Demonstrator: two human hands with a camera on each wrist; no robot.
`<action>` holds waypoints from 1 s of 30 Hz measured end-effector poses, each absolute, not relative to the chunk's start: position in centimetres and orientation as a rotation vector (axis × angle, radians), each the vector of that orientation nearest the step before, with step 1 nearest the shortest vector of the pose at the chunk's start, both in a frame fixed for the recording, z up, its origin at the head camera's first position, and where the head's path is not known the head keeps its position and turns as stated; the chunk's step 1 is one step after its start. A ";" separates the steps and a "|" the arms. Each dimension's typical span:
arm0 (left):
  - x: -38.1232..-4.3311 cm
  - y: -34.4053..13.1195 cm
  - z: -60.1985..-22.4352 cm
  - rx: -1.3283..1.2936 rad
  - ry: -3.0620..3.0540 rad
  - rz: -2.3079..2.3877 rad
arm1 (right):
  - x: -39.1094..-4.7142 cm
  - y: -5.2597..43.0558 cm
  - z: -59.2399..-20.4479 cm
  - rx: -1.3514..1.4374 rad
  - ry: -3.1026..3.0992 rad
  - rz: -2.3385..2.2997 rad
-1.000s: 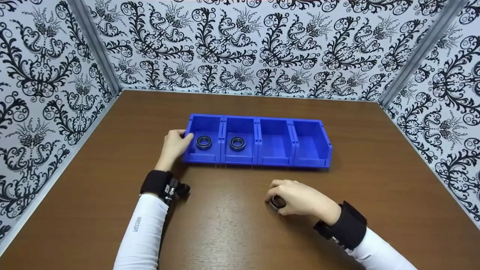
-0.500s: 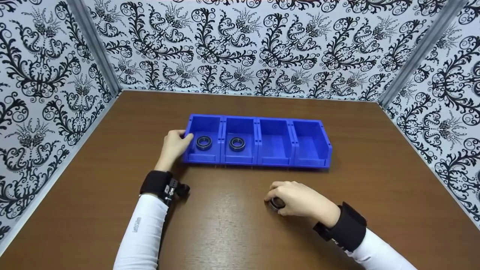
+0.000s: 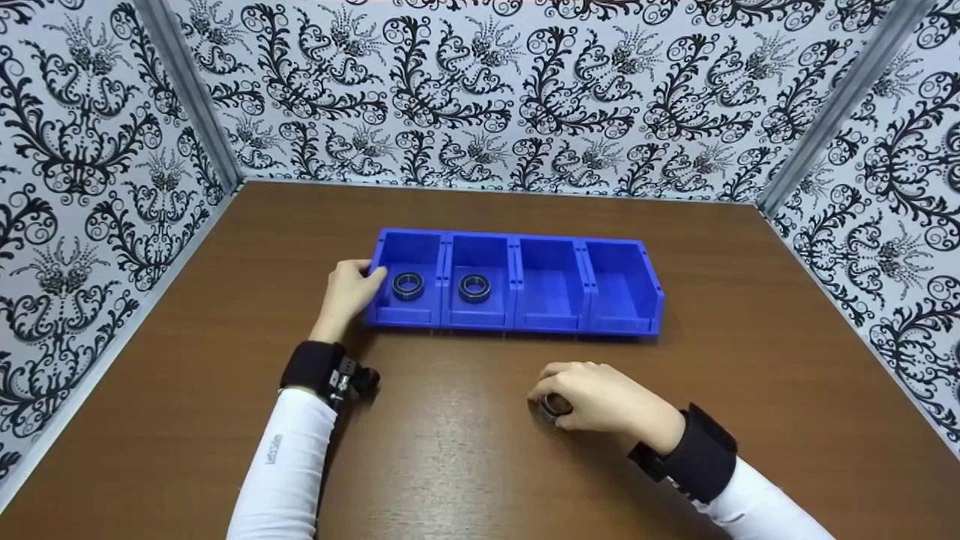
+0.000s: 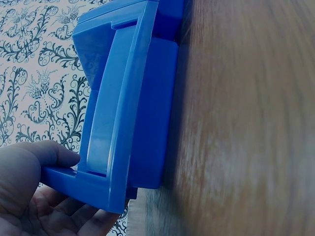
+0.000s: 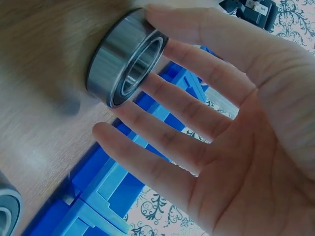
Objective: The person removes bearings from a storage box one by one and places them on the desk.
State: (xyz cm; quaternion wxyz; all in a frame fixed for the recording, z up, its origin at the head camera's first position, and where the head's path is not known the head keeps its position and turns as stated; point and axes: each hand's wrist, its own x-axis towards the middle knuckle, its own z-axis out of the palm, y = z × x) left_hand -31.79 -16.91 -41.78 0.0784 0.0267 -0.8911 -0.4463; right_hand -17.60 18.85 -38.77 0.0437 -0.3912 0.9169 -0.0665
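Observation:
My left hand (image 3: 350,292) grips the left end wall of a blue row of joined storage bins (image 3: 551,322). In the left wrist view its thumb is over the wall of the bin (image 4: 118,103), with the fingers beneath. One ball bearing (image 3: 407,286) lies in the leftmost compartment, a second bearing (image 3: 474,288) in the one beside it. In front of the bins, my right hand (image 3: 600,397) pinches another ball bearing (image 5: 125,59) between thumb and fingertips. Whether that bearing touches the table cannot be told.
A further bearing (image 5: 7,209) shows at the right wrist view's lower left edge; the head view hides it. The brown table (image 3: 450,465) is enclosed by patterned walls (image 3: 480,90) at the back and sides. Black camera straps (image 3: 311,365) circle both wrists.
Almost nothing differs. My right hand has shifted very slightly, keeping its hold on the bearing; the left hand and bins have stayed put.

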 end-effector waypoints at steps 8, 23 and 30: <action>-31.7 -16.9 -41.7 0.076 -2.666 -1.326 | -17.4 19.3 -38.4 -1.190 2.830 -0.276; -31.7 -16.9 -41.6 0.084 -2.689 -1.331 | -17.7 20.8 -37.6 -1.178 2.914 -0.351; -31.7 -16.9 -41.5 0.095 -2.699 -1.335 | -18.0 21.8 -37.5 -1.150 2.974 -0.375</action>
